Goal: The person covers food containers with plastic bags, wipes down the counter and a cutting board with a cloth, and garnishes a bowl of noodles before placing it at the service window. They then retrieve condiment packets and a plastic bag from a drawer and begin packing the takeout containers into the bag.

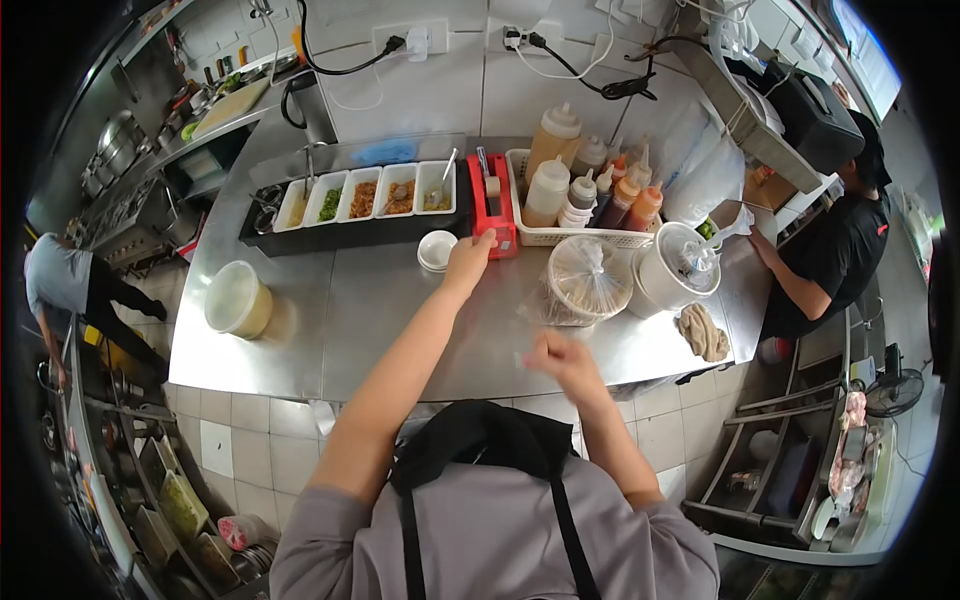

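Observation:
My left hand (472,264) reaches across the steel counter, its fingers closed on the front end of a red tape dispenser (503,226). Just left of that hand sits a small stack of white bowls (437,250). My right hand (566,362) is curled closed above the counter's front edge; what its fingers hold, if anything, cannot be made out. Beyond it stands a round tub (586,282) wrapped in a clear plastic bag. Behind the dispenser's left side is a black holder (300,236) with several white trays of toppings (364,197).
A white basket (565,237) holds several sauce bottles (547,192). A white bucket (683,265) and a tan cloth (703,332) sit at right, a yellowish tub (238,302) at left. One person (838,230) stands at the right, another (75,285) at the far left.

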{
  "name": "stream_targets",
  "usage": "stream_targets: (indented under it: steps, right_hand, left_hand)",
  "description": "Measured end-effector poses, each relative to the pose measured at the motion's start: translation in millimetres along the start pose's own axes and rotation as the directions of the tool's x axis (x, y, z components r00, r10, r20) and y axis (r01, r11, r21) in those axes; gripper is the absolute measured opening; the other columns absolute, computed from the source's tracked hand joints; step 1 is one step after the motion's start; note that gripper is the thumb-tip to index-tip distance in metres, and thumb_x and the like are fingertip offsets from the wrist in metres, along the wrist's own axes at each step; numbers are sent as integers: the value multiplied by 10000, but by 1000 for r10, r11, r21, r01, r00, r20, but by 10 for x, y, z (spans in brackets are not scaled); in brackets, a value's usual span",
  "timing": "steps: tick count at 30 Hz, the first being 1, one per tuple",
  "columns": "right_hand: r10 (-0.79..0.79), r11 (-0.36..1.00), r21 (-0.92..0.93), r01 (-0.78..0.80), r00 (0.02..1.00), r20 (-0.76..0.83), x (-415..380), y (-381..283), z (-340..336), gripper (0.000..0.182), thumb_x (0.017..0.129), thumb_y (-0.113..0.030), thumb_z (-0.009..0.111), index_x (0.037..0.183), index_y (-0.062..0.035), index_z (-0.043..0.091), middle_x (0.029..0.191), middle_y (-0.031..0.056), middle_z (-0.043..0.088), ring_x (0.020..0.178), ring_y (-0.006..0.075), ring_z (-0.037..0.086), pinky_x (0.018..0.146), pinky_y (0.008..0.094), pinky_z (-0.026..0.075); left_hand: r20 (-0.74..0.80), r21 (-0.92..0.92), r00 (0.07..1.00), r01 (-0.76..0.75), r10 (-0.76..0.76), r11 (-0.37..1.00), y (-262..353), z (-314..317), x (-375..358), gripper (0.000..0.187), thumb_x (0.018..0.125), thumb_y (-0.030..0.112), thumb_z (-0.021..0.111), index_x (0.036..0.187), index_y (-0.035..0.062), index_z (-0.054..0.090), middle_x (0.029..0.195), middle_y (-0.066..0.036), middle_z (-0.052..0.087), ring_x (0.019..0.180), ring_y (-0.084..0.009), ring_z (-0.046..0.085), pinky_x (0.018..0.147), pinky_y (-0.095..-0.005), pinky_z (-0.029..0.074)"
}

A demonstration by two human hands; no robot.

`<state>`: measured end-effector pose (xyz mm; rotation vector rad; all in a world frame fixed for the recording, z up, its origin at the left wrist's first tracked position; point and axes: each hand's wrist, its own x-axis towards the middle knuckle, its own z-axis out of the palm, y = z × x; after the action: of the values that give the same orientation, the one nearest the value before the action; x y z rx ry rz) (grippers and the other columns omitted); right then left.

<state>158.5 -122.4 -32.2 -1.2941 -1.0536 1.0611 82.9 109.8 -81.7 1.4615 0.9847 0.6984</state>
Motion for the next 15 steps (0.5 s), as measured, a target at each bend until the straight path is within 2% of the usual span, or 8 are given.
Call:
stream_targets:
  steps: [1, 4, 7, 10, 13, 14, 15]
  right_hand:
    - [1, 999, -46, 1, 999, 54, -203, -16, 0, 219, 713, -55, 650, 572, -64, 483, 618, -34, 430, 656, 78, 378, 615, 223, 302]
    - [-30, 998, -56, 40, 984, 175, -527, -36, 28, 235, 703, -47, 658, 568, -55, 467, 619, -10, 441, 682, 113, 396, 671, 246, 308]
    - [-8, 999, -33, 14, 985, 171, -536, 103, 18, 220, 702, -50, 657, 574, -46, 478, 630, 1, 459, 709, 130, 410, 693, 254, 308]
    - [-27, 997, -72, 41, 982, 188, -449, 70, 3, 217, 699, -63, 660, 577, -42, 481, 639, 7, 462, 712, 143, 420, 697, 261, 319]
    - [-57, 986, -133, 105, 945, 323, -340, -134, -50, 194, 696, -78, 662, 599, -41, 499, 646, -2, 460, 695, 130, 410, 691, 260, 310]
    - [-134, 972, -126, 200, 905, 404, -287, -141, -78, 198, 692, -99, 670, 605, -45, 501, 653, 3, 463, 689, 135, 412, 711, 273, 308]
    - [-83, 970, -166, 175, 890, 449, -249, -188, -100, 205, 693, -97, 676, 592, -42, 505, 658, 14, 474, 725, 150, 427, 729, 281, 333]
  left_hand:
    - [-6, 98, 1000, -17, 18, 995, 52, 25, 9, 443, 856, 414, 508, 887, -8, 637, 947, -132, 625, 893, -208, 567, 744, -318, 438]
    - [8, 458, 1000, -29, 29, 888, 328, 91, -2, 422, 814, 397, 539, 799, -5, 665, 923, -225, 598, 812, -348, 585, 716, -376, 455]
    - [-113, 575, 982, -58, 149, 816, 58, 225, 141, 354, 785, 357, 586, 805, 13, 662, 901, -213, 596, 839, -351, 582, 734, -407, 464]
    - [-130, 742, 933, -133, 335, 657, -1, 257, 140, 310, 760, 328, 620, 795, 21, 655, 891, -205, 592, 844, -332, 589, 731, -414, 474]
    - [55, 840, 969, -175, 239, 514, 65, 92, 67, 282, 759, 300, 620, 790, 21, 648, 895, -205, 590, 843, -326, 592, 724, -421, 475]
    - [65, 844, 968, -183, 242, 505, 147, -5, 32, 261, 762, 277, 618, 781, 18, 647, 872, -183, 590, 851, -324, 591, 720, -419, 477]
    - [12, 785, 907, -269, 420, 558, 184, -144, 7, 288, 767, 313, 608, 728, 31, 649, 853, -180, 604, 790, -334, 585, 688, -427, 457]
